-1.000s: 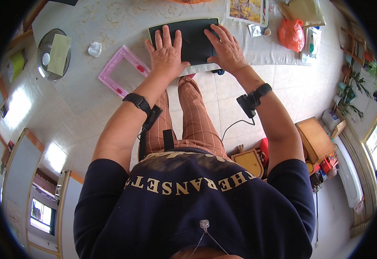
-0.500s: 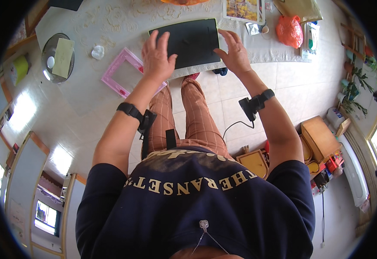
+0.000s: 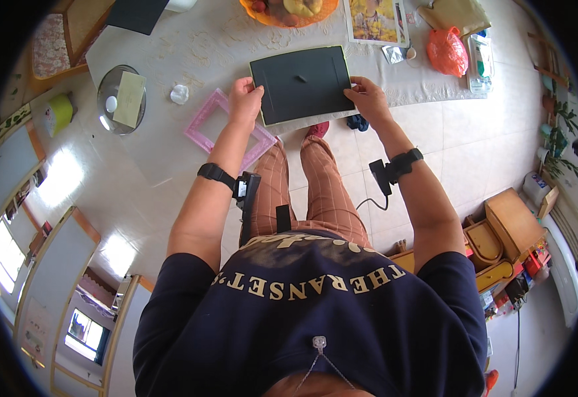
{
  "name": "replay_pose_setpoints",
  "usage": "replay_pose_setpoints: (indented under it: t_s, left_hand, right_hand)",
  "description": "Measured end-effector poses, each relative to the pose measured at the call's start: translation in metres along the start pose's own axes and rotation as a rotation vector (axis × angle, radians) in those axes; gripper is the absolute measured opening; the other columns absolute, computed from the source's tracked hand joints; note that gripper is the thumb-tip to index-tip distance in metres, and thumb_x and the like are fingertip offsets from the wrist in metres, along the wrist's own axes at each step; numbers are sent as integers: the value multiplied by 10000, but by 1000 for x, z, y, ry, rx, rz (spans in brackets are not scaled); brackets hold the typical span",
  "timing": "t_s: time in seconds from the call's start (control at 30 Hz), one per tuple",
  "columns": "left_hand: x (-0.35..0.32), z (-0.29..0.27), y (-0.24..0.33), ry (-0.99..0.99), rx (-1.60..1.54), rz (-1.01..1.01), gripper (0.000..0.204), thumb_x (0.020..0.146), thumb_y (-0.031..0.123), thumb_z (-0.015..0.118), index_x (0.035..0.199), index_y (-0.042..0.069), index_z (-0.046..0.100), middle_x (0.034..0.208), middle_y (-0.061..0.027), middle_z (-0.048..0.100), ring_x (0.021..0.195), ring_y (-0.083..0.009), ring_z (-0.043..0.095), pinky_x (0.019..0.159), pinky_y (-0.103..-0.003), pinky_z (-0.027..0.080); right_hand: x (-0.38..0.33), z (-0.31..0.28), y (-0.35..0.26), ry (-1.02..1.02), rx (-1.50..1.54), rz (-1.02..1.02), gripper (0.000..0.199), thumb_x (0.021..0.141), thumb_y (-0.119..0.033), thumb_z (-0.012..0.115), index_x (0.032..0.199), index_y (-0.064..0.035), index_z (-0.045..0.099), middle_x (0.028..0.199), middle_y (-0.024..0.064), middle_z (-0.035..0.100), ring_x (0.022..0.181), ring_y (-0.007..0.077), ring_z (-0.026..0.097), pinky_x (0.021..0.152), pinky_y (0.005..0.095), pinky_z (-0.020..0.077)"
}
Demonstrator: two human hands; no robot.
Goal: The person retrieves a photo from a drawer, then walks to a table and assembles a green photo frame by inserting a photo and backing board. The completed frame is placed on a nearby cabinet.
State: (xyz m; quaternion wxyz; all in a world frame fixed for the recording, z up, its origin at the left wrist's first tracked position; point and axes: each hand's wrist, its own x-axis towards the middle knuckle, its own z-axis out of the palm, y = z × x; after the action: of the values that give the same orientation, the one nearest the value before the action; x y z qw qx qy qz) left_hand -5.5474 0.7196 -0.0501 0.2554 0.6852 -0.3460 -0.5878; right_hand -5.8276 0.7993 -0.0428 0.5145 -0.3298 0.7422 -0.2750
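A flat black backing board (image 3: 305,89) with a pale yellow-green rim and a small peg-like tab near its middle lies level at the table's near edge. At its left edge my left hand (image 3: 244,102) grips it, thumb on top. My right hand (image 3: 370,100) pinches the right edge the same way, fingers curled underneath. Partly behind my left hand and forearm, a pink picture frame (image 3: 199,132) with an open middle rests on the table. Whether the board touches the tabletop, I cannot tell.
The patterned cloth covers the table (image 3: 203,46). On it are an orange fruit bowl (image 3: 289,16), a colourful picture (image 3: 376,23), a red plastic bag (image 3: 447,53), a crumpled white wad (image 3: 180,94) and a dark round tray (image 3: 111,99). A black panel (image 3: 137,14) is at the far left.
Both hands were spread over the board's sides; now their fingers have closed on its edges. The view has shifted, bringing more of the fruit bowl in.
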Motion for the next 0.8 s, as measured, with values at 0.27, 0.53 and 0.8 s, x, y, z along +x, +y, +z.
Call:
replay_pose_setpoints:
  t_s: [0.27, 0.53, 0.8]
  left_hand:
    - [-57, -27, 55, -190, -431, -81, 156, 923, 135, 560, 1045, 39, 576, 918, -34, 617, 774, -107, 572, 682, -240, 455]
    - [-156, -24, 146, -235, -404, 131, 244, 950, 222, 556, 1061, 5, 578, 956, -12, 609, 828, -72, 559, 751, -223, 464]
    - [-244, -38, 224, -467, -111, 376, 302, 910, 83, 586, 1190, -15, 524, 1001, 0, 596, 850, -43, 534, 775, -197, 455]
  right_hand:
    - [-48, -30, -33, -243, 523, 76, 226, 893, -118, 621, 1114, -78, 593, 898, -29, 636, 725, 18, 501, 607, 172, 362]
    - [-109, -59, -81, -368, 604, 1, 104, 874, -100, 632, 972, -93, 598, 784, -78, 551, 651, 18, 440, 586, 179, 351]
    - [-191, -88, -112, -427, 748, -61, 265, 839, -72, 676, 1090, -103, 596, 847, -77, 605, 712, 23, 502, 634, 177, 388]
